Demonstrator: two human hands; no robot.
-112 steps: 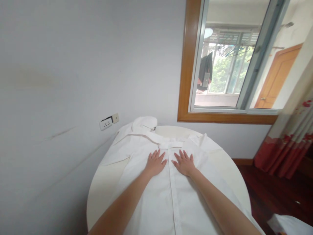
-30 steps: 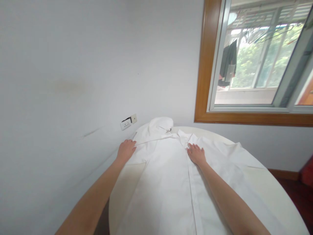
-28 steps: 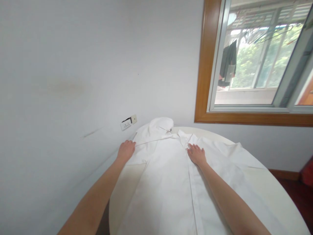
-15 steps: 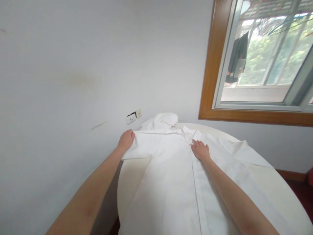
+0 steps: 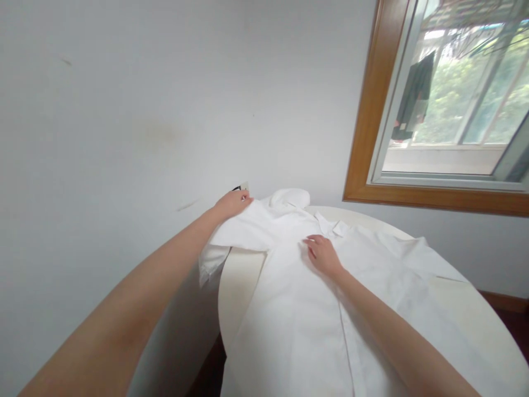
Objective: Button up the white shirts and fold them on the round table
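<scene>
A long white button-front shirt lies spread on the round table, its collar at the far side and its front placket running toward me. My left hand is closed on the upper edge of the left-side sleeve, close to the wall. Below that hand, sleeve cloth hangs over the table's edge. My right hand rests on the upper chest of the shirt, left of the collar, fingers apart and slightly bent. Behind the shoulder is a bunched white cloth; whether it belongs to the shirt I cannot tell.
The round cream table stands against a white wall. A wall socket is partly hidden behind my left hand. A wood-framed window is at the right, with dark clothing hanging beyond it.
My left hand has moved up and away from me with the sleeve edge, and sleeve cloth now droops below it. My right hand has shifted left from the collar onto the chest.
</scene>
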